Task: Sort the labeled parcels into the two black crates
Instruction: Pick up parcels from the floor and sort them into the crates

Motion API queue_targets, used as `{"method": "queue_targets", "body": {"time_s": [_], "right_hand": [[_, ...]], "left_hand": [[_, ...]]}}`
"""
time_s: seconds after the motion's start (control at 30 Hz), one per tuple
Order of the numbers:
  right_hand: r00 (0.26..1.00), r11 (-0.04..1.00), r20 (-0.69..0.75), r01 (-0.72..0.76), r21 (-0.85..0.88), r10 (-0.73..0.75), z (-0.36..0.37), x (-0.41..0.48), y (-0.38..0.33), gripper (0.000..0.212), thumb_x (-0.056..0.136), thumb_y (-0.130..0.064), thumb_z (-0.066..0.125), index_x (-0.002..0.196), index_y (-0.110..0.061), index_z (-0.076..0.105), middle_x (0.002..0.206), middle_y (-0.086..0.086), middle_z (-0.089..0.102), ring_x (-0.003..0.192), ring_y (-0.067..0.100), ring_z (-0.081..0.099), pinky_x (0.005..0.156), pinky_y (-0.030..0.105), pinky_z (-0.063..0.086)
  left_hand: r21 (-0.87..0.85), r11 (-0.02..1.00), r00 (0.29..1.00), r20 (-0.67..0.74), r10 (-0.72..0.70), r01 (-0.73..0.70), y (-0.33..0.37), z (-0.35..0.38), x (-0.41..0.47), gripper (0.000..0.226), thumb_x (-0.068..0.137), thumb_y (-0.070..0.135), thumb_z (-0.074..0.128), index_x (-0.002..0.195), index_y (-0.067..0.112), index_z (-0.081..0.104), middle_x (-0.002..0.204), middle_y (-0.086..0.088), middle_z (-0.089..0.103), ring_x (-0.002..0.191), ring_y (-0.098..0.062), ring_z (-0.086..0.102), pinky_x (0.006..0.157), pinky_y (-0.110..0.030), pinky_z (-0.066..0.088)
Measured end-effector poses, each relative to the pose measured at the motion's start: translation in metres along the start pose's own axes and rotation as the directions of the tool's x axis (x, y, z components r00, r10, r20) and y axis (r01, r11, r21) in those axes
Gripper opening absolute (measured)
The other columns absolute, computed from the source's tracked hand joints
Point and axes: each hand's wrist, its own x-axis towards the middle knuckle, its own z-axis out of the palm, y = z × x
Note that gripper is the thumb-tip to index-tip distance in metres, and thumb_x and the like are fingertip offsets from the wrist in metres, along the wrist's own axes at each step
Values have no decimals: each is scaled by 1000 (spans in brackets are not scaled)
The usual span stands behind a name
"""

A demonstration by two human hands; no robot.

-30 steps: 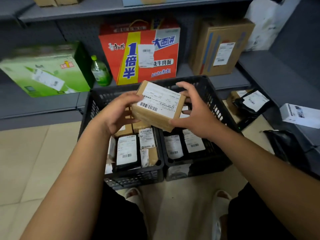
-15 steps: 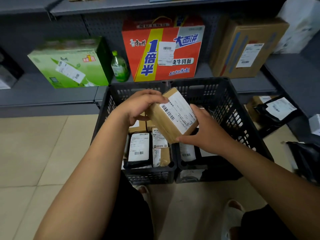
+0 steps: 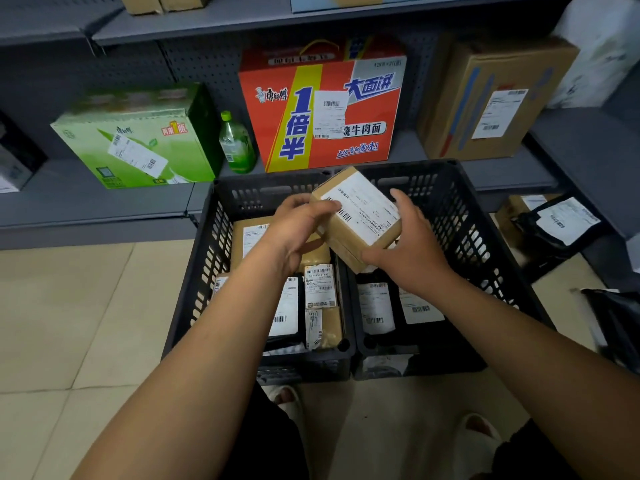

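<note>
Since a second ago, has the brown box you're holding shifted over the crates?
Yes. The brown box has turned clockwise and drifted slightly right, from roughly centred between the two crates toward the right crate.

Bare-armed from the left hand (image 3: 294,226) and right hand (image 3: 412,247) all the way back to the lower edge of view. Clad over both thighs in plain black cloth (image 3: 270,445), matt. Shod in pale cream slide sandals (image 3: 481,441), one on each foot, with broad rounded straps, open at the front, toes showing.
</note>
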Motion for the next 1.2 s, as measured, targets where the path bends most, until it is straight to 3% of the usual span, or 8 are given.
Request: {"method": "queue_targets", "body": {"time_s": [0.2,0.4,0.5,0.6,0.77,0.97,1.1,1.2], "right_hand": [[1000,998,-19,-9,60,10,27,31,14,103,81,-42,79,159,-28,14,165,-1,17,149,20,21,116,42,30],[960,868,278,171,-465,-40,93,48,58,88,95,-63,48,160,-26,1,168,2,-9,154,23,-8,124,50,7],[937,825,345,239,-512,-58,130,81,61,84,96,-62,44,159,-29,-1,167,1,-14,153,23,-15,122,53,-2],[955,781,292,224,-582,-56,154,116,66,81,97,-58,41,159,-27,-2,167,3,-13,153,25,-17,120,56,-5],[968,702,245,212,-680,-55,172,135,85,80,98,-61,32,158,-26,-7,166,4,-19,152,27,-20,119,58,-6],[977,729,184,204,-653,-109,176,132,90,76,98,-58,34,159,-22,7,168,7,-5,154,25,-11,120,58,-3],[982,741,168,176,-648,-87,178,134,89,78,97,-58,36,159,-19,7,168,8,-2,154,27,-8,120,59,1],[985,779,157,157,-608,-76,179,134,86,80,96,-58,38,158,-19,5,168,8,0,154,27,-8,120,60,1]], "left_hand": [[-57,998,981,-188,-49,39,13,-46,38,39,79,20,78,114,16,61,102,-3,67,95,-21,63,79,-37,57],[-209,969,893,-400,-208,132,-35,-124,110,33,78,17,77,108,8,65,89,-7,67,71,-20,61,53,-26,54],[-286,941,871,-400,-287,179,-66,-139,146,41,77,18,80,113,11,63,103,-9,69,86,-23,66,61,-34,58],[-330,928,907,-313,-281,173,-82,-125,181,26,87,15,72,110,8,64,86,-7,70,71,-16,60,74,-30,55],[-320,931,939,-231,-257,176,-87,-84,232,15,90,15,70,103,11,67,70,-1,62,57,-12,56,65,-27,56],[-305,923,935,-190,-299,233,-97,-54,265,10,95,18,62,100,10,67,83,-5,63,70,-16,56,83,-35,59],[-240,939,929,-217,-300,248,-100,-53,266,11,95,20,64,97,9,66,73,-4,61,59,-14,55,54,-25,54],[-228,942,928,-225,-296,245,-96,-55,265,11,95,21,65,97,10,66,87,-4,65,73,-16,59,73,-30,59]]}}
